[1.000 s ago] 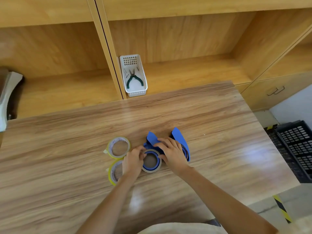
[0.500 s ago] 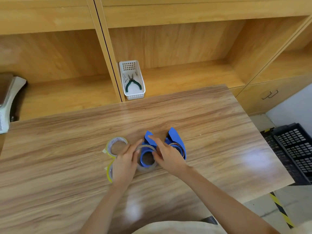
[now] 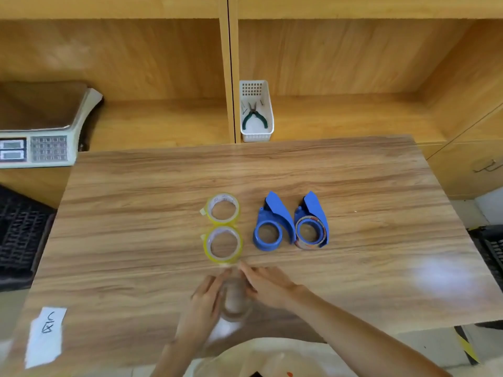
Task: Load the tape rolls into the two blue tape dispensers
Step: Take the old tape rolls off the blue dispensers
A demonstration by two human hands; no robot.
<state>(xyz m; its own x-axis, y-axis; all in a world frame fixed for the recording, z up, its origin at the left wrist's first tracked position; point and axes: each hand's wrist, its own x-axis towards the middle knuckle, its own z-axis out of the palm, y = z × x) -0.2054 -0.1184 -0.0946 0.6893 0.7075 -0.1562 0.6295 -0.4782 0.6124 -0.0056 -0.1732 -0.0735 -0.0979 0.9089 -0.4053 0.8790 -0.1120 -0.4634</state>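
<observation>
Wooden shelving behind, wood-grain table [image 3: 353, 180] in front, white basket [image 3: 268, 131] with pliers [image 3: 254, 118] on the far shelf, weighing scale [image 3: 40, 137] far left, paper label [image 3: 46, 336] near left.

Mid-table: two yellow tape rolls [image 3: 223, 227] lying flat, one just beyond the other, touching or nearly so. Just right of them, two blue tape dispensers side by side: left dispenser [image 3: 268, 227] with a bare hub, right dispenser [image 3: 313, 224] apparently still carrying a thin, nearly spent ring.

Near edge: left hand [image 3: 204, 303] and right hand [image 3: 268, 285] close together, cupped on either side of a blurred, pale, clear-looking ring [image 3: 235, 300], likely a spent core or roll. Too smeared to tell how firmly gripped.

Judged step: dealing with that ring before fitting a fresh roll. To do it well:
- Set the ring aside, well clear of the yellow rolls.
- Take the nearer yellow roll by its outer edge.
- Find the free tab first, seen at the left side of each roll.
- Orient so the tape feeds toward the pointed blade end.
- Hold the dispenser steady with the other hand, then press the roll squarely over the hub.
</observation>
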